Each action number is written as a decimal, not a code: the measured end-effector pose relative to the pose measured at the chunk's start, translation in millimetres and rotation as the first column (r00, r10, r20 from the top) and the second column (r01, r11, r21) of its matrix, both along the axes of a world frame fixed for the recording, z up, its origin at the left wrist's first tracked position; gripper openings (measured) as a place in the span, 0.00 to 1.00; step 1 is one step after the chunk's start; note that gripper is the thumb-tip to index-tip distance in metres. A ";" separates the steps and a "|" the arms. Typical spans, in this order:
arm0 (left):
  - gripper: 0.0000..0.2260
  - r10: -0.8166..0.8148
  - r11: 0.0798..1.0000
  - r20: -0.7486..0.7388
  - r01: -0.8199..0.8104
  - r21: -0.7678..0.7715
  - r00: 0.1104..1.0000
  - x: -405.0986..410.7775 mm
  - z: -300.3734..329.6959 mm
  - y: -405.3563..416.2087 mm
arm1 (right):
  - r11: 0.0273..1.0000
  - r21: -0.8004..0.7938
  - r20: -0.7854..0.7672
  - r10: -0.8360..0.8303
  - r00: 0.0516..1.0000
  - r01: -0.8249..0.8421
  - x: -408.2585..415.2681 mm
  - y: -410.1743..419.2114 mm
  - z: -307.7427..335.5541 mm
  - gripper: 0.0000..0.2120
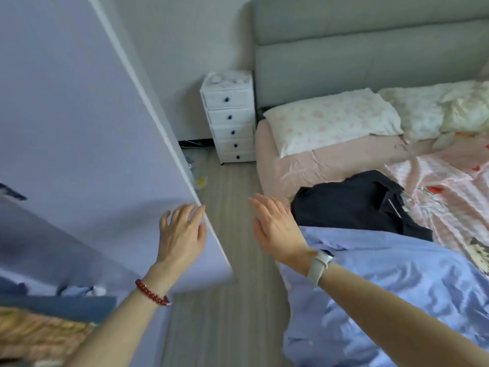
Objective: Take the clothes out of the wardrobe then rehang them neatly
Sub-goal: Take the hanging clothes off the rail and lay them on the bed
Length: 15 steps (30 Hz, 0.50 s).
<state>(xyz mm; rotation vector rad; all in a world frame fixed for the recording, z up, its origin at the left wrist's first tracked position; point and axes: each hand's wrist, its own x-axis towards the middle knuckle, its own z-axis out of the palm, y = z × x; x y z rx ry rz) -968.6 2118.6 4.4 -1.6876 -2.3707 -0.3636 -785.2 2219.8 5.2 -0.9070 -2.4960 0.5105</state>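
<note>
Resting on wardrobe door (79, 123): left hand (182, 234)

Both bare forearms reach forward from the bottom edge. The left hand (182, 234) is raised with its back to the camera, fingers spread and slightly bent, a red bead bracelet on its wrist. The right hand (275, 226) is flat, fingers straight and together, holding nothing, a pale watch on its wrist.
</note>
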 end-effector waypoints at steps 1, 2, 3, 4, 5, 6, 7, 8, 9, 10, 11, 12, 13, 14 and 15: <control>0.15 0.038 0.999 -0.024 -0.037 0.019 0.999 -25.4 8.5 -21.6 | 0.998 0.011 0.000 0.068 0.998 -0.068 -30.2 -14.9 6.6 0.18; 0.14 0.076 0.996 -0.052 -0.074 0.044 0.996 -50.3 17.3 -43.3 | 0.991 0.022 -0.003 0.133 0.991 -0.133 -60.3 -29.0 12.9 0.18; 0.14 0.114 0.992 -0.079 -0.109 0.067 0.990 -74.2 26.5 -64.7 | 0.981 0.030 -0.007 0.193 0.981 -0.193 -89.8 -42.6 18.8 0.19; 0.15 0.151 0.986 -0.099 -0.143 0.084 0.984 -97.4 36.1 -86.8 | 0.968 0.038 -0.012 0.250 0.968 -0.250 -119.2 -56.3 24.9 0.19; 0.15 0.190 0.979 -0.116 -0.180 0.095 0.975 -119.4 45.7 -108.7 | 0.951 0.047 -0.014 0.305 0.952 -0.304 -148.4 -70.1 31.4 0.19; 0.15 0.237 0.969 -0.133 -0.223 0.108 0.962 -139.8 54.9 -130.2 | 0.933 0.058 -0.017 0.356 0.934 -0.355 -176.8 -83.8 38.3 0.19; 0.15 0.289 0.954 -0.143 -0.273 0.119 0.947 -158.8 64.2 -151.3 | 0.914 0.070 -0.027 0.402 0.915 -0.399 -203.7 -97.8 45.2 0.19; 0.14 0.342 0.937 -0.148 -0.324 0.133 0.928 -175.1 73.1 -172.5 | 0.895 0.080 -0.042 0.442 0.896 -0.438 -228.7 -112.1 51.4 0.18; 0.14 0.389 0.918 -0.158 -0.367 0.150 0.908 -189.1 81.4 -192.5 | 0.877 0.087 -0.052 0.479 0.876 -0.473 -251.0 -126.0 56.9 0.18; 0.13 0.432 0.898 -0.178 -0.404 0.174 0.884 -202.0 89.4 -212.3 | 0.856 0.089 -0.059 0.515 0.855 -0.509 -272.6 -139.8 62.2 0.18; 0.12 0.473 0.877 -0.205 -0.438 0.197 0.857 -214.1 97.8 -232.2 | 0.834 0.087 -0.066 0.550 0.833 -0.544 -293.5 -153.8 67.6 0.18; 0.12 0.512 0.856 -0.232 -0.471 0.212 0.827 -224.7 106.0 -250.5 | 0.812 0.085 -0.074 0.583 0.809 -0.577 -312.9 -167.0 72.9 0.18; 0.12 0.550 0.834 -0.258 -0.506 0.219 0.794 -234.4 113.7 -266.9 | 0.789 0.085 -0.083 0.614 0.785 -0.608 -331.2 -179.7 78.1 0.18; 0.13 0.590 0.808 -0.286 -0.546 0.223 0.755 -244.0 119.5 -282.2 | 0.766 0.083 -0.093 0.643 0.761 -0.637 -348.6 -191.6 82.7 0.18; 0.12 0.629 0.777 -0.311 -0.590 0.220 0.712 -253.7 124.3 -296.4 | 0.744 0.080 -0.103 0.668 0.737 -0.663 -365.8 -203.2 87.5 0.17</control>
